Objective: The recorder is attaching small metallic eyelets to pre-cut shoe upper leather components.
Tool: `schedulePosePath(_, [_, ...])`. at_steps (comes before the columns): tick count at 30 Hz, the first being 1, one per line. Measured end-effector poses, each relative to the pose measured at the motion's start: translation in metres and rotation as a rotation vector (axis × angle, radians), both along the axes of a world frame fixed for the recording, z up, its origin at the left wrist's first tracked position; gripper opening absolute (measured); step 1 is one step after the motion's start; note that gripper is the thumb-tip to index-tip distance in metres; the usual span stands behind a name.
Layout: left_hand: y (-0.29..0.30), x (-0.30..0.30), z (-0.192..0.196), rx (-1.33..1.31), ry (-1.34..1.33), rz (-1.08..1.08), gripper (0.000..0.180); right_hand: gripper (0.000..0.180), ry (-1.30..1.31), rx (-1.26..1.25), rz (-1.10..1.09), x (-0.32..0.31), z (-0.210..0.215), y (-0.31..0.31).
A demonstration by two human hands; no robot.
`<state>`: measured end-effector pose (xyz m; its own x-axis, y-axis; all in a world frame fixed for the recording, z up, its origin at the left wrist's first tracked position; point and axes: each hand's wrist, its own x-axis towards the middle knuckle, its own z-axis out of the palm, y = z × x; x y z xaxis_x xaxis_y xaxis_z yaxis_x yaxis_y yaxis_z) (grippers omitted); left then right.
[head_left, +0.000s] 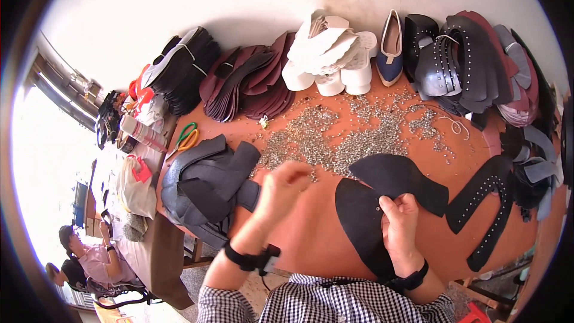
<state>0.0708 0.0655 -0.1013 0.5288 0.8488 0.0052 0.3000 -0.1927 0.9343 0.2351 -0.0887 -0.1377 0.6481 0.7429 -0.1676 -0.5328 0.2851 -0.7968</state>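
Observation:
My right hand [399,221] is closed on a black, curved shoe upper piece [362,218], thumb on top near its edge. A small round metal stud or hole shows beside the thumb. The upper's other wing [403,179] spreads out beyond the hand. My left hand [281,190] is raised over the near edge of a spread of loose silver studs [365,143]. Its fingers are bent together and slightly blurred; whatever they hold cannot be made out. To its left lies a pile of dark upper pieces [206,185].
A studded black upper [484,203] lies right on the orange tabletop [299,239]. Along the wall stand maroon pieces [251,78], white heel-like blocks [329,54], a blue shoe [390,54] and stacked studded uppers [460,60]. Scissors [186,137] lie left. A person [104,257] sits beyond.

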Motion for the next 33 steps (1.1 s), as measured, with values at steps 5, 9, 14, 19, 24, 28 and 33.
schedulePosePath(5, [0.050,-0.057,-0.009,0.324,0.487,0.027,0.017,0.016,0.102,-0.066,0.092,0.000,0.000,-0.003])
schedulePosePath(9, [0.047,-0.054,-0.020,0.409,0.566,-0.084,0.017,0.019,0.058,-0.123,0.036,0.000,-0.001,0.000])
schedulePosePath(14, [0.048,-0.045,-0.025,0.477,0.627,-0.072,0.015,0.017,0.018,-0.016,0.020,-0.002,-0.010,0.001])
schedulePosePath(19, [0.054,-0.044,-0.034,0.496,0.658,-0.059,0.015,0.018,0.064,-0.067,0.075,-0.005,0.000,0.000])
schedulePosePath(24, [0.057,-0.046,-0.031,0.533,0.649,-0.051,0.014,0.018,0.191,-0.035,0.131,-0.001,0.007,0.001])
schedulePosePath(28, [0.056,-0.048,-0.025,0.350,0.380,0.118,0.008,0.016,0.342,0.018,0.146,0.002,0.000,0.001])
schedulePosePath(33, [0.063,-0.052,-0.031,0.158,0.280,0.179,0.010,0.018,0.329,-0.016,0.134,-0.002,0.002,0.001])
